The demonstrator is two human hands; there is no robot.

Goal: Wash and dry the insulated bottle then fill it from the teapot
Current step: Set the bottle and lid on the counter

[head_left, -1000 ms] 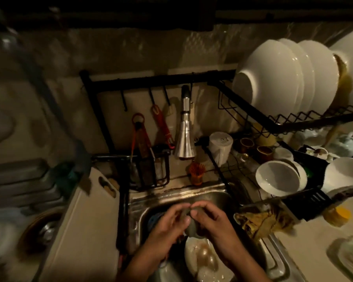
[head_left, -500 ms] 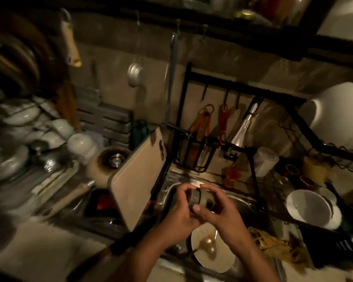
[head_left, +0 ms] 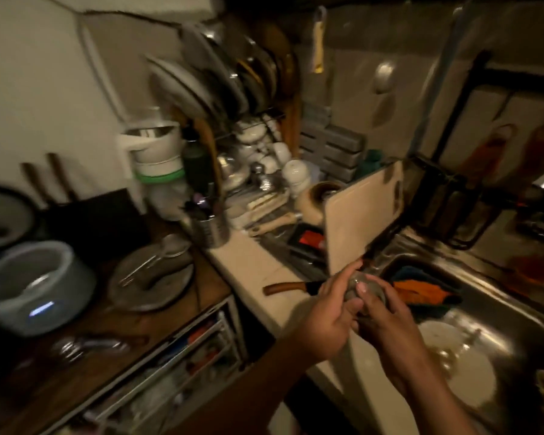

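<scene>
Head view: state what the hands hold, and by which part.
A small round grey object, blurred, perhaps the bottle's cap. The left hand curls round its left side, and the right hand wraps over its right side.

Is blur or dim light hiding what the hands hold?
Head view: dim warm light, motion blur heaviest on the dish rack and right edge; head view: glare streaks on the sink; head view: left hand and right hand fairly sharp, the greyish item between them too smeared to identify.
</scene>
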